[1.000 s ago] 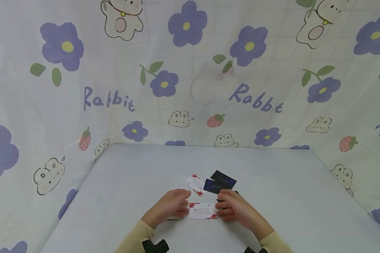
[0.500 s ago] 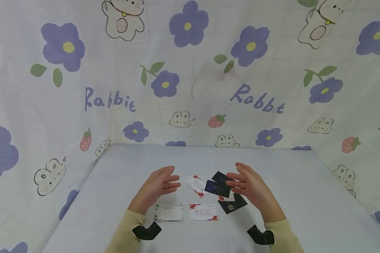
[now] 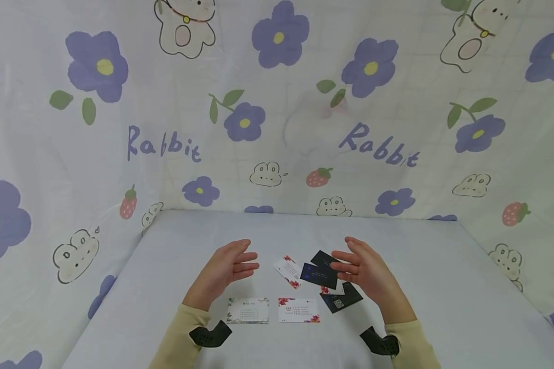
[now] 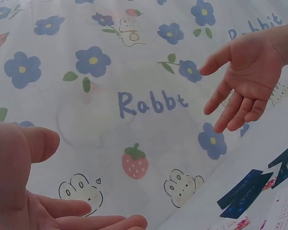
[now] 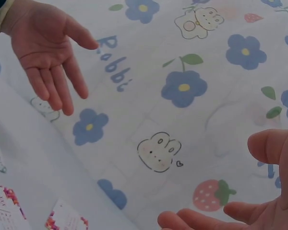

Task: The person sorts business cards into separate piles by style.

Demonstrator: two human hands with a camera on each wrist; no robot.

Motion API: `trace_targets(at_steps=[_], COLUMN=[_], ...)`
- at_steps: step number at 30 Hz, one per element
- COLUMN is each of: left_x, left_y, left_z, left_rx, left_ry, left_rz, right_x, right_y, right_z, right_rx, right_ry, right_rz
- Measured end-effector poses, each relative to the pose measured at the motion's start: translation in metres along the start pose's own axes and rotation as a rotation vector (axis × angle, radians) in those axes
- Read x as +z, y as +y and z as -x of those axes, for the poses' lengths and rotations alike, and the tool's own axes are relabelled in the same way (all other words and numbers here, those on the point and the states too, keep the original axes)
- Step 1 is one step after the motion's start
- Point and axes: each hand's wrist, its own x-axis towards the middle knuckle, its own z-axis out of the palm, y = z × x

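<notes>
My left hand (image 3: 221,270) hovers at the left of the cards with its fingers extended and nothing in it. Opposite it, my right hand (image 3: 364,269) is held up the same way, overlapping the edges of the dark cards in the head view. Nearest my left wrist lies a stack of white business cards with a leafy border (image 3: 248,310). Beside that is a white business card with red flowers (image 3: 298,310). A second red-flowered card (image 3: 288,271) lies slanted behind. Dark blue business cards (image 3: 319,276) overlap at the right, and a black card with a QR code (image 3: 341,298) partly covers another red-flowered card.
The cards lie on a white table (image 3: 189,241). A curtain (image 3: 277,195) printed with flowers, rabbits and strawberries hangs along its back and sides. Each wrist wears a black camera mount (image 3: 211,334) over a yellow sleeve (image 3: 177,333).
Both hands have lifted away from the near red-flowered card and moved apart and forward, uncovering the leafy stack and the black card. Over the last half second they barely move.
</notes>
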Motion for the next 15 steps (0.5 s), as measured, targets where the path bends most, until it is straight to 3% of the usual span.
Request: trace_targets(at_steps=[15], left_x=[0.0029], left_y=[-0.0009], left_z=[0.0015], left_rx=[0.001], left_ry=[-0.007], left_rz=[-0.027], right_x=[-0.0018], right_y=[-0.0013], right_z=[0.0011], right_rx=[0.004], right_ry=[-0.015], right_rz=[-0.013])
